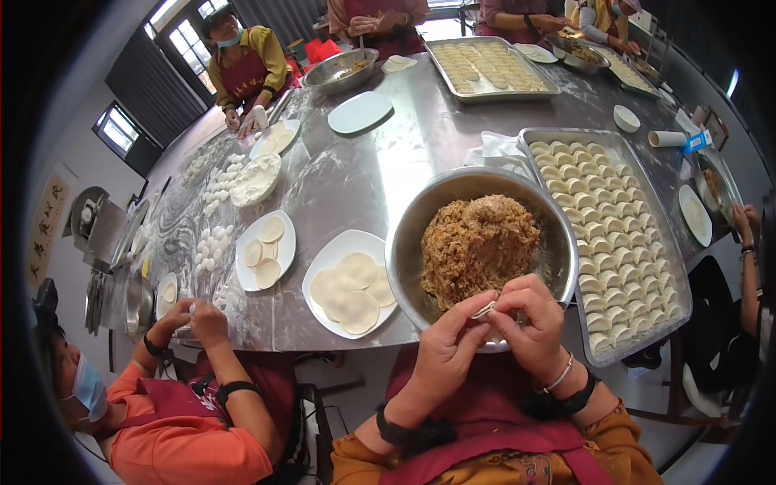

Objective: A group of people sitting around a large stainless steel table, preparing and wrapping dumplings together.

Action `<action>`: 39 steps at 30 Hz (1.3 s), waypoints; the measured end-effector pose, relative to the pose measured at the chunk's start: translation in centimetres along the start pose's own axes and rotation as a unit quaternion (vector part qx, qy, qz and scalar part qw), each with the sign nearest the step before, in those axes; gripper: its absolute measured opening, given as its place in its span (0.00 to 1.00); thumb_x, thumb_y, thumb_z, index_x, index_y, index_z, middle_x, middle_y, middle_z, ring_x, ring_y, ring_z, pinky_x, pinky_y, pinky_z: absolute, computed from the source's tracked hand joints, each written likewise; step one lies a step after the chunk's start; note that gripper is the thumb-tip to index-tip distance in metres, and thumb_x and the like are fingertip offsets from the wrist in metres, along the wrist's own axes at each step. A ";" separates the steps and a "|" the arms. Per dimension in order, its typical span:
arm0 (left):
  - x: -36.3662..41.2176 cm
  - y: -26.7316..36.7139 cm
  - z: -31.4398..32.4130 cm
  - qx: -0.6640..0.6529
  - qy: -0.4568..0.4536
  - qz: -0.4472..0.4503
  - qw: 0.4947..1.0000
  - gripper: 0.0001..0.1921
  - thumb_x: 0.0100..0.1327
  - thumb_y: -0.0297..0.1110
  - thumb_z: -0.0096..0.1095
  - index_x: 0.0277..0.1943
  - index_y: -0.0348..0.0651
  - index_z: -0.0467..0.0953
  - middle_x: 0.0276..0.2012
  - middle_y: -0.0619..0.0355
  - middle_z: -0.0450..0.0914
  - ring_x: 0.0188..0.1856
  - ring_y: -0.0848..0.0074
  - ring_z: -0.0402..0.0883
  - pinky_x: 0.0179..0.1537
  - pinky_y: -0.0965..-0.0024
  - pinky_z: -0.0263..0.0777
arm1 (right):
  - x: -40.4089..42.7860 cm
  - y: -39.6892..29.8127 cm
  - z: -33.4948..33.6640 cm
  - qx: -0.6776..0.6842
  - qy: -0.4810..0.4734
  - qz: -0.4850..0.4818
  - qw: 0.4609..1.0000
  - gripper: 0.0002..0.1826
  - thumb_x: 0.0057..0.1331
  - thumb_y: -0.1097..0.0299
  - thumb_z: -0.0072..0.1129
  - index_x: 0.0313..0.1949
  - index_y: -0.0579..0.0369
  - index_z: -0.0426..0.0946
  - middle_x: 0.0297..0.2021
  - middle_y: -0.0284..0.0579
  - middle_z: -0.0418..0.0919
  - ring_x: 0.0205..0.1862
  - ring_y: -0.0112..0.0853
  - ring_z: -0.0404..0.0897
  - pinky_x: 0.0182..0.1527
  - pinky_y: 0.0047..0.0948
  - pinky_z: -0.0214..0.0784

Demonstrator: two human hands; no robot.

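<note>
Between the fingers of my left hand (451, 339) and my right hand (530, 324) is a folded dumpling (485, 310), its edge pinched by both hands. Most of the dumpling is hidden behind the fingers. My hands are over the near rim of a steel mixing bowl (561, 224), which holds a mound of brown minced filling (479, 245). Left of the bowl, a white plate (330, 248) carries several round dough wrappers (354, 309). To the right, a metal tray (642, 339) bears rows of folded dumplings (612, 236).
At my left a co-worker (200, 418) in an orange top works at the table (418, 136). More wrappers lie on another plate (285, 227), near small dough balls (213, 248) and a bowl of flour (257, 179). A second dumpling tray (494, 94) stands across the table, where other people work.
</note>
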State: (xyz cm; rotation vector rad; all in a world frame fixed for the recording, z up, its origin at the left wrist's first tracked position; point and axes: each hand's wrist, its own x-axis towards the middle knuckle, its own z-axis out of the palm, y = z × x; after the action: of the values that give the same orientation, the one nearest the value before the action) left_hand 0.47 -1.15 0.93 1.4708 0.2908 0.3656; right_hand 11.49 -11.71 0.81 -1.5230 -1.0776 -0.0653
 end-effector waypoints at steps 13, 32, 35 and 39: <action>0.1 -1.1 0.1 -0.029 0.037 0.057 0.997 0.22 0.66 0.19 0.46 0.63 0.37 0.63 0.52 0.53 0.75 0.48 0.79 0.75 0.47 0.79 0.69 | 0.0 -0.2 1.0 -0.009 0.015 -0.060 0.998 0.09 0.52 0.81 0.64 0.34 0.60 0.78 0.33 0.44 0.73 0.28 0.29 0.76 0.28 0.22 0.69; 0.1 -0.6 -0.4 -0.023 -0.009 0.047 0.999 0.30 0.64 0.16 0.47 0.68 0.39 0.51 0.52 0.52 0.74 0.54 0.74 0.73 0.55 0.73 0.66 | 0.7 -0.7 0.4 0.046 -0.034 0.044 0.997 0.08 0.50 0.83 0.64 0.30 0.59 0.79 0.33 0.41 0.72 0.28 0.24 0.73 0.27 0.19 0.66; 0.1 -1.2 -0.3 -0.103 -0.013 0.048 0.993 0.30 0.64 0.17 0.48 0.68 0.39 0.52 0.53 0.52 0.73 0.52 0.75 0.74 0.52 0.75 0.69 | 0.7 -0.1 0.5 0.019 -0.013 -0.024 0.999 0.08 0.50 0.83 0.64 0.30 0.59 0.79 0.32 0.41 0.73 0.28 0.25 0.74 0.27 0.19 0.66; -0.4 -1.2 -0.5 -0.161 -0.020 0.008 0.987 0.29 0.63 0.17 0.49 0.67 0.39 0.52 0.54 0.52 0.72 0.53 0.75 0.74 0.51 0.75 0.70 | 1.6 -1.4 0.0 0.032 -0.053 -0.033 0.998 0.14 0.48 0.78 0.67 0.36 0.57 0.79 0.39 0.46 0.71 0.41 0.33 0.73 0.41 0.28 0.68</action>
State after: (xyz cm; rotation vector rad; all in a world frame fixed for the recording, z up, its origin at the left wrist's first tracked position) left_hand -0.04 -0.90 -0.28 1.1613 0.1764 0.3768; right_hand 11.45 -10.98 2.80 -1.4466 -1.2033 0.0029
